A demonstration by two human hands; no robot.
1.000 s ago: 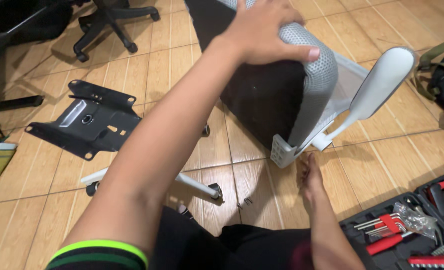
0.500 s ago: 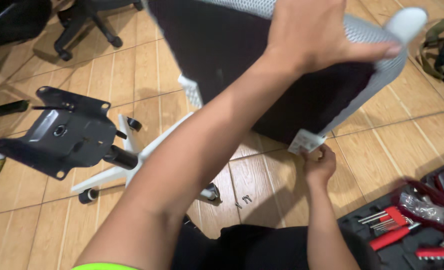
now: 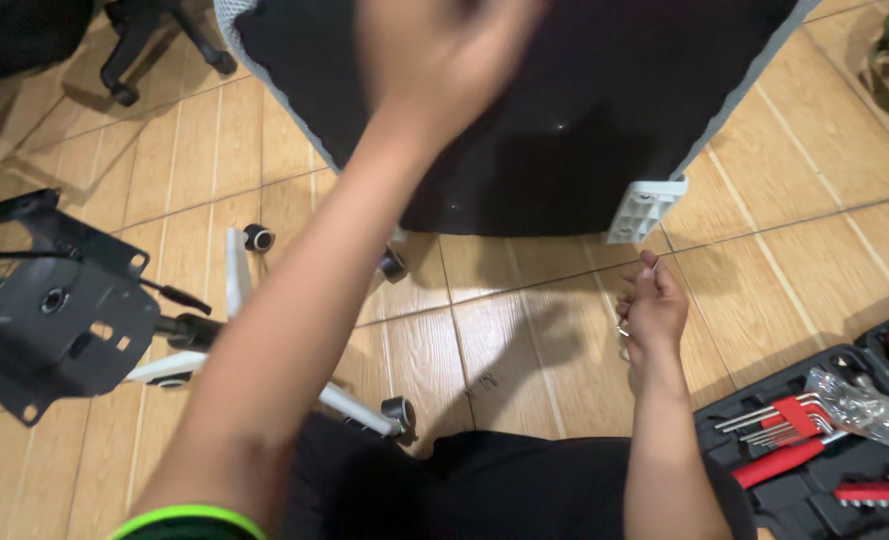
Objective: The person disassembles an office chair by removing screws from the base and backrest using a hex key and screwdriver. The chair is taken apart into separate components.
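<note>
A chair seat with a black underside and grey mesh edge stands tilted on the tile floor, filling the top of the view. My left hand, blurred by motion, is up against that black underside; its fingers cannot be made out. A white plastic bracket sticks out at the seat's lower right corner. Just below it, my right hand has its fingers curled shut around a small metal piece that peeks out on its left side.
A black metal mechanism plate sits on a white chair base with casters at left. Small screws lie on the tiles. An open black tool case with hex keys and red-handled tools is at lower right. Another chair's base stands at top left.
The seat has swung round so its black underside faces me. My left hand moved left across it. My right hand stayed under the white bracket, fingers closed.
</note>
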